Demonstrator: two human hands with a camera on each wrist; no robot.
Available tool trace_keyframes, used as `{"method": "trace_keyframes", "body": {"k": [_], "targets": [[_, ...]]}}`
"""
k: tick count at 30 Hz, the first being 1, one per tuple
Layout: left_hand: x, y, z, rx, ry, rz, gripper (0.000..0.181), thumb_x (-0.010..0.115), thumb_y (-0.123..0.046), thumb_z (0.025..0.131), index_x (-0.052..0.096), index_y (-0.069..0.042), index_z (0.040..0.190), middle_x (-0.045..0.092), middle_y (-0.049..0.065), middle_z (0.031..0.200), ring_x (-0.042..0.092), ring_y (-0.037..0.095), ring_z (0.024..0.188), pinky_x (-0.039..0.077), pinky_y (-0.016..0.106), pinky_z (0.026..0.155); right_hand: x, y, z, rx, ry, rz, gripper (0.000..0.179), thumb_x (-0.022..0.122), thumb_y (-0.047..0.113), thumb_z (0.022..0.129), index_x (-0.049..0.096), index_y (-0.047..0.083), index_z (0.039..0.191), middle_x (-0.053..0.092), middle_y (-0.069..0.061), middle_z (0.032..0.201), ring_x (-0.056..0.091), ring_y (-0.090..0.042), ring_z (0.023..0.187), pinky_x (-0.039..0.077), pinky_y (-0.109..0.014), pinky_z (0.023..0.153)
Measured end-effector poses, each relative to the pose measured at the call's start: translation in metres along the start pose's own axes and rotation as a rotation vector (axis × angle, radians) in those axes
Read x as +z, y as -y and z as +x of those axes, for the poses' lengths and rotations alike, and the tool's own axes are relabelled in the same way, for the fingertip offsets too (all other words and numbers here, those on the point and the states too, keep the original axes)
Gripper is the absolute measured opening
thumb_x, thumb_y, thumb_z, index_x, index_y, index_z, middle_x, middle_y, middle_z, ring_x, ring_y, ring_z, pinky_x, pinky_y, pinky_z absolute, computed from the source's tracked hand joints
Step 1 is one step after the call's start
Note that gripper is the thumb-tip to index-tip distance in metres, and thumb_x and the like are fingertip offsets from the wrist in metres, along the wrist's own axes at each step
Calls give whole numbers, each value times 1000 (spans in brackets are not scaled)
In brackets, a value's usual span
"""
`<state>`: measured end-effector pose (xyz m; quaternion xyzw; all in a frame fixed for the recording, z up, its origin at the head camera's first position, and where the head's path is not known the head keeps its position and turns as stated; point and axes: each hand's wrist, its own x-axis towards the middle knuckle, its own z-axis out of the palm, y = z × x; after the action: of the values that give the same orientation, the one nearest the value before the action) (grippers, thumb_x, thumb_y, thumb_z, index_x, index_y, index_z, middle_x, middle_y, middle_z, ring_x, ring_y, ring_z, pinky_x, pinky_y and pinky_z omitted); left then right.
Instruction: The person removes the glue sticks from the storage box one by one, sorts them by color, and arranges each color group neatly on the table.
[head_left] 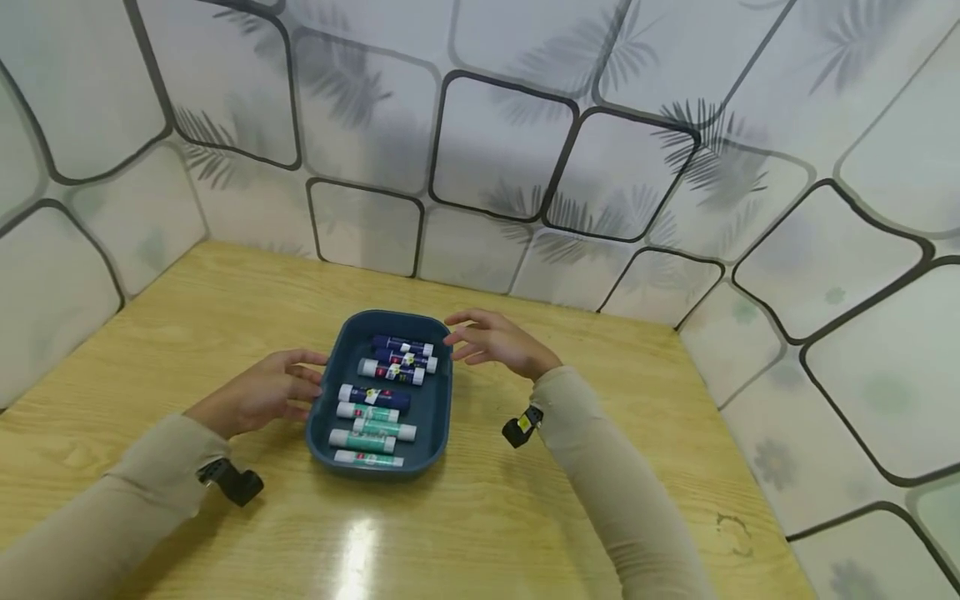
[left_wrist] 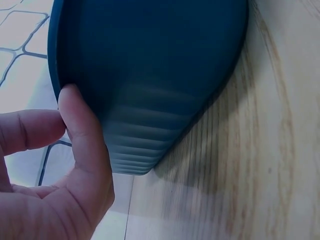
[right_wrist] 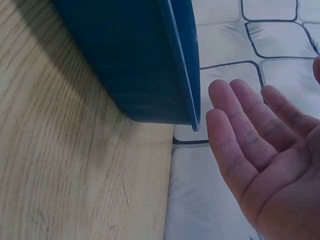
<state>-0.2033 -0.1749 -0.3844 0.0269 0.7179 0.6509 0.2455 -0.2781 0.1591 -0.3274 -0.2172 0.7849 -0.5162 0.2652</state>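
Note:
A dark blue rectangular tray (head_left: 431, 417) sits on the table with several glue sticks lying crosswise in it. Dark blue glue sticks (head_left: 386, 400) with white ends fill the far part; green-and-white ones (head_left: 363, 442) lie nearer. My left hand (head_left: 270, 390) is at the tray's left side, its fingers loosely bent; in the left wrist view a fingertip meets the rim of the tray (left_wrist: 150, 65). Off the tray's far right corner, my right hand (head_left: 495, 342) has its fingers extended toward the rim. The right wrist view shows those fingers spread beside the tray wall (right_wrist: 125, 60), holding nothing.
The light wood table (head_left: 480, 517) extends around the tray. A patterned wall covering (head_left: 495, 142) with dark rounded outlines and leaf prints borders its back and sides. Small black wrist devices (head_left: 522, 427) are strapped to both sleeves.

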Motion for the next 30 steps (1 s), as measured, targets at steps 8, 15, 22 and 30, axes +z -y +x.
{"method": "trace_keyframes", "body": {"k": [8,15,22,30], "targets": [[0,2,0,-4,5,-12,56,44,6,95,20,8,146,46,19,115,55,23,95,53,42,81,6,3,11,10,59,-37,47,43,26,104,39,1,143,50,-24,134,58,-36,114,47,-44,95],[-2,-2,3,2,10,-14,57,45,6,95,20,8,146,46,18,116,56,22,94,53,42,81,10,14,21,35,104,-67,43,43,26,105,43,4,141,51,-22,135,58,-34,115,48,-39,94],[-3,-3,3,-5,13,-15,58,46,6,95,19,8,146,46,20,117,56,23,95,53,42,81,18,21,33,74,153,-95,41,44,27,104,45,7,140,52,-19,134,58,-32,116,47,-37,94],[-3,-3,2,5,24,-21,58,45,6,95,18,8,146,46,18,114,56,22,94,53,42,81,27,24,48,113,197,-119,46,44,27,104,43,1,142,53,-18,135,59,-30,114,49,-36,93]]}}
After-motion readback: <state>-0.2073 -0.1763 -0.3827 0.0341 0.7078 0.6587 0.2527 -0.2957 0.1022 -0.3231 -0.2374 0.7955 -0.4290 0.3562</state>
